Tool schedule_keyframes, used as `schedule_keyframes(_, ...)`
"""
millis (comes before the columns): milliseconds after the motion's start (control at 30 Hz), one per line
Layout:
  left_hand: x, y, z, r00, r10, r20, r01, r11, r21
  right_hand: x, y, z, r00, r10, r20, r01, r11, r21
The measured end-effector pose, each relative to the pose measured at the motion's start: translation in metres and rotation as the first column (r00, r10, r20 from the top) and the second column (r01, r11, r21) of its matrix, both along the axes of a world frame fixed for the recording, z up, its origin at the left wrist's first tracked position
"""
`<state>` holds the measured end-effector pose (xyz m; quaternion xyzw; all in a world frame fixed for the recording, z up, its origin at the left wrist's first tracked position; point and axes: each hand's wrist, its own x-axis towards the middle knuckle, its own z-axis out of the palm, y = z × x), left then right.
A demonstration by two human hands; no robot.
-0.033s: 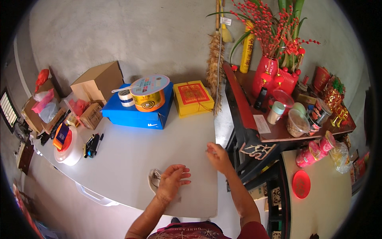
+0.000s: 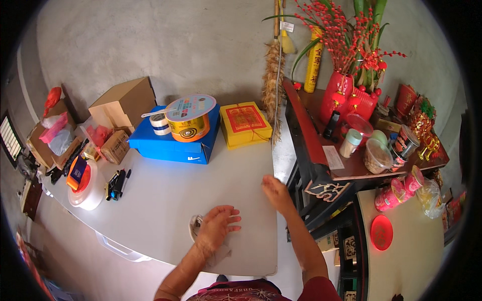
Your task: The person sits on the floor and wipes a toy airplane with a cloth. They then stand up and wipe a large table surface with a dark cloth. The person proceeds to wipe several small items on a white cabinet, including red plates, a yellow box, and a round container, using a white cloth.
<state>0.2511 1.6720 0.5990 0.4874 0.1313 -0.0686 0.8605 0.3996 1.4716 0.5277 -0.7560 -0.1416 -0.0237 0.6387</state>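
My left hand [image 2: 215, 228] hovers over the near part of the pale grey table [image 2: 175, 185], palm turned inward and fingers spread. Partly hidden under it is a whitish, cloth-like thing [image 2: 219, 256] with a curved pale edge [image 2: 193, 227]; its kind is unclear. Whether the hand touches it, I cannot tell. My right hand [image 2: 276, 193] is raised near the table's right edge, its fingers curled together. Anything pinched in them is too small or hidden to make out.
At the table's back are a blue box [image 2: 170, 149] bearing a round tub [image 2: 190, 128] and tape [image 2: 159, 124], and a yellow paper stack [image 2: 244, 125]. Markers [image 2: 118, 184] and a white container [image 2: 90, 196] lie left. A dark red altar table [image 2: 321, 165] stands right.
My right hand has risen slightly and its fingers look more closed. My left hand has barely shifted, and more of the whitish thing shows below its wrist.
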Motion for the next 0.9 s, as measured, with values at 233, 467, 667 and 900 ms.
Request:
schedule_keyframes(233, 0.141, 0.040, -0.005, 0.993, 0.031, -0.111, -0.028, 0.999, 0.032, 0.113, 0.015, 0.034, 0.916, -0.244, -0.319, 0.299, 0.945, 0.136)
schedule_keyframes(467, 0.266, 0.026, -0.013, 0.929, 0.331, -0.166, -0.270, 0.912, 0.307, 0.186, 0.014, 0.058, 0.870, -0.204, -0.450, 0.242, 0.970, 0.030)
schedule_keyframes(667, 0.329, 0.026, -0.023, 0.909, 0.356, -0.216, -0.170, 0.791, 0.588, 0.221, 0.029, 0.048, 0.849, -0.070, -0.523, 0.164, 0.977, 0.135)
schedule_keyframes(900, 0.367, 0.016, -0.060, 0.912, 0.338, -0.233, -0.076, 0.698, 0.713, 0.245, 0.021, 0.019, 0.815, -0.131, -0.565, 0.311, 0.921, 0.234)
